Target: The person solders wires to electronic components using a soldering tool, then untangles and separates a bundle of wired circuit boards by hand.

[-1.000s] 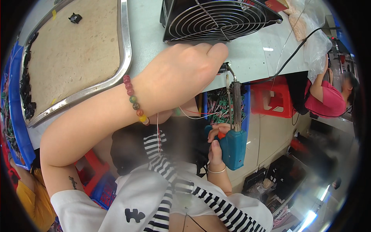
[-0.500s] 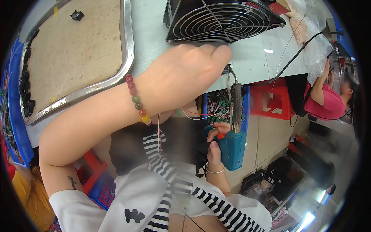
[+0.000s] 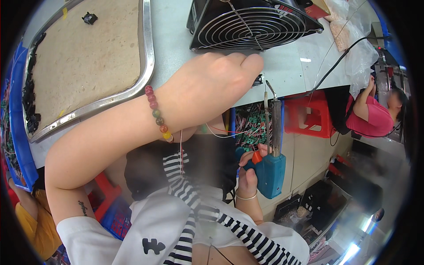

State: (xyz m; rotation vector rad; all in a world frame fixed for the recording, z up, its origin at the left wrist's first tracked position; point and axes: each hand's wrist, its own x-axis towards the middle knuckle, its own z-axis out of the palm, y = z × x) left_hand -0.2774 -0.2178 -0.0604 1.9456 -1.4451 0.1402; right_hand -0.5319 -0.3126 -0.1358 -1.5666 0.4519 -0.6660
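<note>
My left hand [image 3: 216,79] is closed, its back toward me, just in front of the fan. A small black part [image 3: 257,81] pokes out at its fingertips; the grip itself is hidden behind the hand. Thin red and white wires [image 3: 221,134] trail below that hand. In my right hand [image 3: 248,180] is a teal soldering gun [image 3: 270,173] with an orange trigger, held upright. Its bent metal tip and a thin feed tube point up, a short way to the right of the black part and apart from it.
A black fan [image 3: 254,31] with a wire guard stands at the table's back. At left lies a metal-rimmed tray [image 3: 148,53] with black parts along one edge. Below the table edge, a blue bin [image 3: 282,119] holds green boards with wires. A person in pink [image 3: 373,115] sits at right.
The soldering gun has shifted slightly right and down, its tip drawing away from the black part. My left hand has barely moved.
</note>
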